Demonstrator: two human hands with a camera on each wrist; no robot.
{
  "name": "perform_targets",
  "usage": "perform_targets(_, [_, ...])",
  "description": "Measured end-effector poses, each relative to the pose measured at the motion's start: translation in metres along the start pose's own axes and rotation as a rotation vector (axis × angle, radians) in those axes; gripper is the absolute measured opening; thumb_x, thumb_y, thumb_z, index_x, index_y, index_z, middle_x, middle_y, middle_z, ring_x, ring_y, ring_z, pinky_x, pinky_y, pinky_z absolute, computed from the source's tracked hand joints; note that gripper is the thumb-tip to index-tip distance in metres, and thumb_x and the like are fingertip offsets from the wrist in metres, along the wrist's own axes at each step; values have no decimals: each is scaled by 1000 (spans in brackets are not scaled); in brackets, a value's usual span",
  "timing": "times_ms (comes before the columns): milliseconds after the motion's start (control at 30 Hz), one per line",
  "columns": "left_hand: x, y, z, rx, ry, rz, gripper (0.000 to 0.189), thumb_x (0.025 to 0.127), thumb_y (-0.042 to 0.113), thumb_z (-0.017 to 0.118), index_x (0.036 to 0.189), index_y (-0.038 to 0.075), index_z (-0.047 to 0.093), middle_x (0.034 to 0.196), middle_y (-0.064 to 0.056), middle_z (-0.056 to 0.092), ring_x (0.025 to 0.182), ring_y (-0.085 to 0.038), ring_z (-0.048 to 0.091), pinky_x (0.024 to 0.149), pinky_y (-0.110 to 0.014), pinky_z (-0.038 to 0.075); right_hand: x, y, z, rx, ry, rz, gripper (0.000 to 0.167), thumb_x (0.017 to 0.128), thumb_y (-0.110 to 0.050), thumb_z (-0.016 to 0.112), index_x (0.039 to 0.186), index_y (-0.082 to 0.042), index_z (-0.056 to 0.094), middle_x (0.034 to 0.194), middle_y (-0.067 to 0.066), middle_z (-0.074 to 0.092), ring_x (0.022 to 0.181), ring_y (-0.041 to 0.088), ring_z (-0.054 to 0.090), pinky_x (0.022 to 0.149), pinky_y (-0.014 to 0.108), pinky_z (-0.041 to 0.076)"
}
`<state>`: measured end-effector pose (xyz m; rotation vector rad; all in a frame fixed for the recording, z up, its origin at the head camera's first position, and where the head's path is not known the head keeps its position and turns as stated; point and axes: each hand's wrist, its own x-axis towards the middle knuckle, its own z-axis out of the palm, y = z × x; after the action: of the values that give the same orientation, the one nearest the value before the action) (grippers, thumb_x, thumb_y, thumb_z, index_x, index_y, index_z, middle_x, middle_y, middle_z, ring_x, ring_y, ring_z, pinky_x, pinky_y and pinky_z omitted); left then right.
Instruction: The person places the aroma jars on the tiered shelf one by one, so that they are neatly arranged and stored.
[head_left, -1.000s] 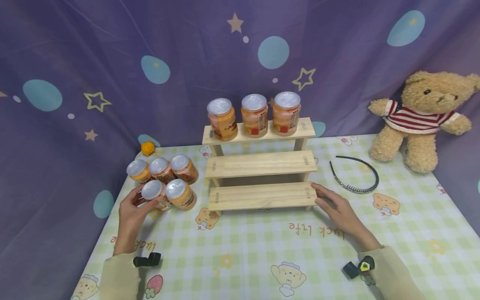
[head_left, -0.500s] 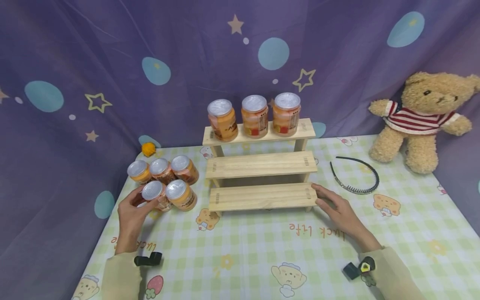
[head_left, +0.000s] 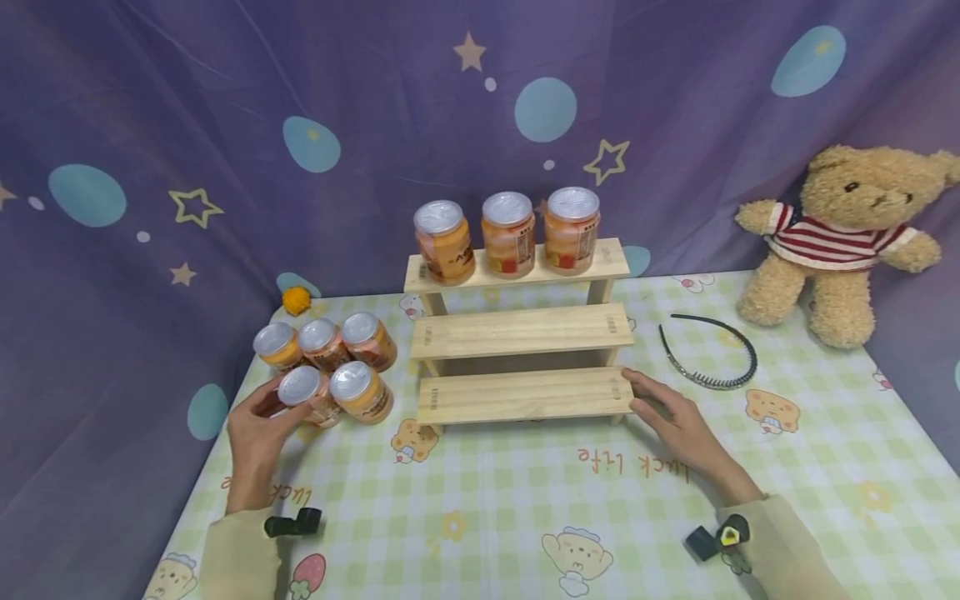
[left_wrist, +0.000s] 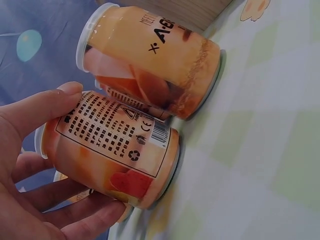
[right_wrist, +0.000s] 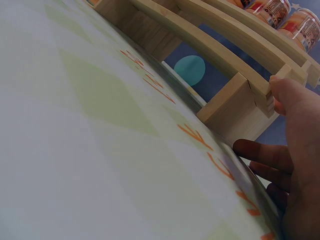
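On the left of the table, my left hand (head_left: 258,437) grips an orange-labelled jar (head_left: 322,408) with a silver lid. In the left wrist view the thumb lies on the near side of this jar (left_wrist: 115,145), and the other fingers reach under its far side. A second jar (left_wrist: 150,60) stands right beside it. At the right end of the three-tier wooden display shelf (head_left: 517,396), my right hand (head_left: 684,429) holds the lowest board between thumb and index finger. Its other fingers hang loosely below the board (right_wrist: 240,85) in the right wrist view.
Behind the gripped jar stand three more jars (head_left: 367,342). Another three jars (head_left: 510,237) line the top tier. A black headband (head_left: 712,383) lies right of the shelf, with a teddy bear (head_left: 840,242) beyond it. An orange ball (head_left: 296,300) sits at the back left, by the curtain (head_left: 375,83).
My left hand and the jar in it have shifted slightly left and toward me, widening the gap to the neighbouring jar. The right hand stays at the shelf end.
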<state>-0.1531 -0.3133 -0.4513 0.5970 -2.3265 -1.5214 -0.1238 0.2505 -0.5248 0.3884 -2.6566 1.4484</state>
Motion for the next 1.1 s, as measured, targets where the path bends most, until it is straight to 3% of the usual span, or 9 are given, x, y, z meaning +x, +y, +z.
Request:
perform_targets(133, [0,1,-5,-24,25,25,61,73,5,88,130,6,66,85,29,64,81,6,61,65,-7,49,0,-1,0,-5,1,0,50,104,-21,55,151,-30,44,134,8,66,125,-14,48,106,1,25])
perform_targets(367, [-3,14,-15,-74,63,-34,60,72,1,88,128,9,67,89,24,64,85,1,60,65,-6,48,-1,-1,-1,-3,2,-3,50,104,-20,55,151,-30,44,134,8,67,124,-15,48,105,1,25])
perform_targets(700, [-9,38,-25,-168,114,72,59,67,-13,83,122,2,70,84,21,68,77,1,62,64,-6,50,-1,-3,-2,-10,1,8,49,104,-22,55,151,-30,44,134,7,67,124,-15,48,106,2,25])
perform_targets(867, [-15,54,-29,-211,124,79,57,66,-16,83,119,2,72,84,19,70,78,-1,63,65,-7,50,-1,-3,-1,-17,2,9,49,104,-22,55,151,-29,44,134,7,67,124,-13,48,106,2,25])
perform_targets(1100, [-20,74,-33,-127,135,114,58,64,-9,88,118,5,73,83,23,70,78,-1,62,72,-10,44,-1,-4,-1,-32,2,17,49,104,-23,55,151,-30,44,134,6,67,125,-12,49,107,4,26])
